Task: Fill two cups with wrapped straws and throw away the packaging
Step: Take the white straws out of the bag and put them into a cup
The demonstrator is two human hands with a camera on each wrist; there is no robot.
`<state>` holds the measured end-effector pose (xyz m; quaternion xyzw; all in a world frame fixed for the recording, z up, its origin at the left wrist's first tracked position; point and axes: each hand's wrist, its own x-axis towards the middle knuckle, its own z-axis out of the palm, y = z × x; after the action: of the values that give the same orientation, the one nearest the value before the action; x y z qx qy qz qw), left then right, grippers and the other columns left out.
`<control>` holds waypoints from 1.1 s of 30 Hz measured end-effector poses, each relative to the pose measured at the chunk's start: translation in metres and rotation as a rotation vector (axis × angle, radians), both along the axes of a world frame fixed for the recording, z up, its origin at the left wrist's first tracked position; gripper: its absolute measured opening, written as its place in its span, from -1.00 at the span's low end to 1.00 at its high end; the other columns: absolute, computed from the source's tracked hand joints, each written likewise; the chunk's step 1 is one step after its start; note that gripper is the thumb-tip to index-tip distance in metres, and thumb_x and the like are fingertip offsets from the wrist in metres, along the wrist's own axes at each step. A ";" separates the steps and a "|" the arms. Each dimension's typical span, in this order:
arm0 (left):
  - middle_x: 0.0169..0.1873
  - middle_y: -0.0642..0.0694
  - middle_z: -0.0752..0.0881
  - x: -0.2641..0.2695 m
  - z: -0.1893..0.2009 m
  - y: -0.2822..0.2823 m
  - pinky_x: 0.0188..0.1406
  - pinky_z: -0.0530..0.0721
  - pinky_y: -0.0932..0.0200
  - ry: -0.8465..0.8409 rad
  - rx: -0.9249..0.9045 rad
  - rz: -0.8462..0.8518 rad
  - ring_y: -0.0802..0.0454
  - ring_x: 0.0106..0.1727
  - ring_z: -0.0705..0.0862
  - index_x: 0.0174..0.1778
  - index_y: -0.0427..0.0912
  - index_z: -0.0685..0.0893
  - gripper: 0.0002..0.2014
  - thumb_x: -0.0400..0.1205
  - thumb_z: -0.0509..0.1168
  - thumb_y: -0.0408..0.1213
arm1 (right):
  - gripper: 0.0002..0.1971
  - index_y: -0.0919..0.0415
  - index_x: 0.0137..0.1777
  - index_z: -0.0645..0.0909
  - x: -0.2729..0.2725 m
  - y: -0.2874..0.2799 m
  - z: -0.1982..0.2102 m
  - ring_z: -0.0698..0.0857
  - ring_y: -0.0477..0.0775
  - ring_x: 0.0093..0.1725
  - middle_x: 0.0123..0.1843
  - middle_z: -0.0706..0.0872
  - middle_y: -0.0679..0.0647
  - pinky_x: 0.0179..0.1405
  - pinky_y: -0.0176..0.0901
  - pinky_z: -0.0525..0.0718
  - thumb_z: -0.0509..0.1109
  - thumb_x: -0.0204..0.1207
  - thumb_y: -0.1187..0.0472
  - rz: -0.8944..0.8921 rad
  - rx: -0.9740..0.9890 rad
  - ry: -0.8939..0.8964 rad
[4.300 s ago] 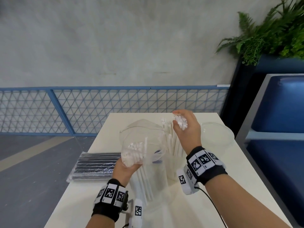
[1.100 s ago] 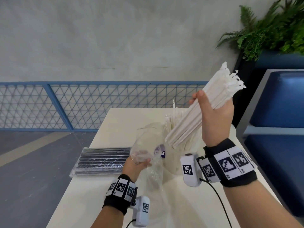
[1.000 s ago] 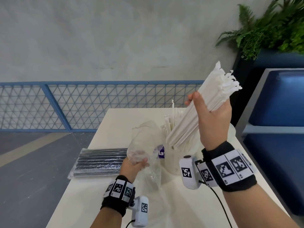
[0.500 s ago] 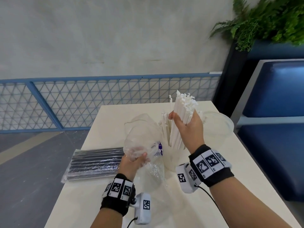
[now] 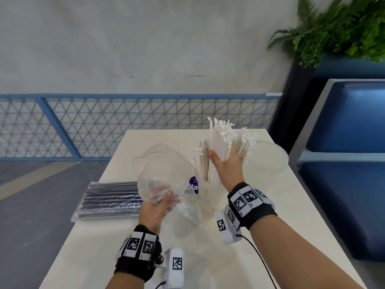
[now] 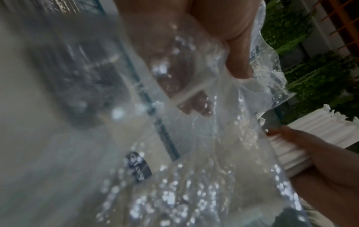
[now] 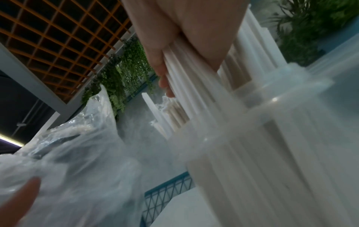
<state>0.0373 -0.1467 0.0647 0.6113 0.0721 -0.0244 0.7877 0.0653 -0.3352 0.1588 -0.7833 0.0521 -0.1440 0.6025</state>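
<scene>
My right hand [image 5: 225, 163] grips a bundle of white wrapped straws [image 5: 223, 138], standing upright with its lower end inside a translucent cup [image 5: 208, 201] mid-table. In the right wrist view the fingers [image 7: 165, 73] curl round the wrapped straws [image 7: 194, 92] just above the cup [image 7: 272, 153]. More straws stand in that cup. A second translucent cup [image 5: 268, 161] stands at the right; I cannot see into it. My left hand [image 5: 162, 203] pinches the crumpled clear plastic bag [image 5: 164, 170] left of the cup. The thumb [image 6: 239, 67] presses on the bag [image 6: 213, 153].
A sealed pack of black straws [image 5: 112, 201] lies at the left edge of the white table [image 5: 291, 215]. A blue mesh railing [image 5: 145, 122] runs behind the table. A blue bench [image 5: 343, 184] and a planter [image 5: 333, 28] stand to the right.
My right hand has brought the straw bundle down from high and tilted at the right to upright in the middle cup. The left hand has kept hold of the bag.
</scene>
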 end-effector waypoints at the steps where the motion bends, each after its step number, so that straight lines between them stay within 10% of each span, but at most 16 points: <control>1: -0.30 -0.07 0.85 -0.004 -0.001 -0.002 0.15 0.63 -0.11 -0.012 -0.009 0.029 -0.17 -0.04 0.77 -0.23 -0.14 0.75 -0.63 0.22 0.47 0.06 | -0.34 0.25 0.53 0.23 -0.002 0.000 -0.003 0.46 0.02 0.44 0.44 0.49 0.06 0.37 -0.24 0.42 0.40 0.51 0.08 0.012 -0.032 0.028; 4: -0.33 -0.10 0.84 -0.016 -0.001 -0.008 0.04 0.74 -0.05 -0.045 -0.078 0.126 -0.03 -0.22 0.81 -0.16 -0.20 0.71 -0.46 0.16 0.52 0.17 | -0.30 0.17 0.49 0.24 -0.016 -0.009 -0.014 0.60 0.03 0.26 0.29 0.60 0.03 0.16 -0.25 0.53 0.50 0.42 0.13 0.093 -0.119 0.034; 10: -0.16 -0.24 0.81 -0.038 -0.016 -0.020 -0.19 0.78 0.08 0.004 -0.155 0.227 -0.11 -0.12 0.79 0.09 -0.31 0.57 0.01 -0.08 0.53 0.39 | -0.38 0.06 0.45 0.32 -0.076 -0.052 -0.044 0.50 -0.29 0.36 0.36 0.52 -0.16 0.35 -0.44 0.44 0.49 0.43 0.20 0.072 -0.125 -0.211; 14: 0.03 -0.41 0.70 -0.054 -0.025 -0.044 -0.24 0.78 0.18 0.061 -0.177 0.265 -0.20 -0.04 0.74 0.37 -0.34 0.46 0.18 0.00 0.42 0.48 | -0.33 -0.07 0.43 0.33 -0.106 -0.088 -0.081 0.45 -0.17 0.39 0.37 0.42 -0.19 0.29 -0.24 0.39 0.37 0.31 -0.17 0.155 -0.066 0.153; 18: 0.00 -0.34 0.73 -0.062 -0.026 -0.075 -0.22 0.77 0.17 0.125 -0.181 0.238 -0.07 -0.15 0.78 0.34 -0.34 0.43 0.14 0.03 0.42 0.46 | -0.42 -0.01 0.41 0.36 -0.121 -0.109 -0.106 0.74 0.02 0.08 0.20 0.68 -0.01 0.18 -0.02 0.59 0.41 0.40 -0.06 0.241 0.172 0.417; 23: 0.56 -0.23 0.09 -0.075 -0.025 -0.093 0.40 0.35 0.05 0.103 0.421 0.416 -0.17 0.54 0.26 0.58 -0.03 -0.09 0.15 0.26 0.61 -0.20 | -0.85 0.06 0.00 0.60 -0.120 -0.144 -0.111 0.69 -0.05 -0.33 -0.16 0.73 0.08 -0.32 -0.34 0.61 0.32 0.56 0.33 0.237 0.075 0.382; 28: 0.47 -0.11 0.21 -0.087 -0.040 -0.107 0.48 0.18 -0.36 -0.353 1.388 0.129 -0.13 0.50 0.15 0.25 0.06 0.47 -0.33 0.25 0.47 0.15 | -0.80 0.09 -0.11 0.62 -0.117 -0.180 -0.118 0.60 -0.15 -0.45 -0.28 0.71 0.00 -0.46 -0.40 0.53 0.28 0.53 0.41 0.368 -0.158 0.479; 31: 0.24 0.06 0.51 -0.088 -0.036 -0.129 0.52 -0.12 -0.12 -0.131 1.386 -0.109 0.01 0.40 0.40 -0.05 0.11 0.58 -0.40 0.32 0.03 0.50 | -0.76 0.10 -0.14 0.61 -0.114 -0.195 -0.121 0.57 -0.09 -0.45 -0.29 0.69 0.01 -0.49 -0.42 0.49 0.24 0.48 0.45 0.402 -0.239 0.512; 33: -0.20 0.11 0.64 -0.087 -0.035 -0.140 0.40 0.30 -0.09 0.007 1.192 -0.269 0.01 0.03 0.66 -0.21 0.02 0.49 -0.63 0.53 0.10 0.27 | -0.75 0.07 -0.17 0.61 -0.112 -0.204 -0.122 0.57 -0.05 -0.43 -0.27 0.68 0.04 -0.47 -0.41 0.51 0.27 0.48 0.46 0.424 -0.275 0.533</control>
<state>-0.0498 -0.2871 0.0293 0.9505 -0.0016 -0.0811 0.3000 -0.0465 -0.5392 0.0365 -0.8605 0.0240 0.1873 0.4732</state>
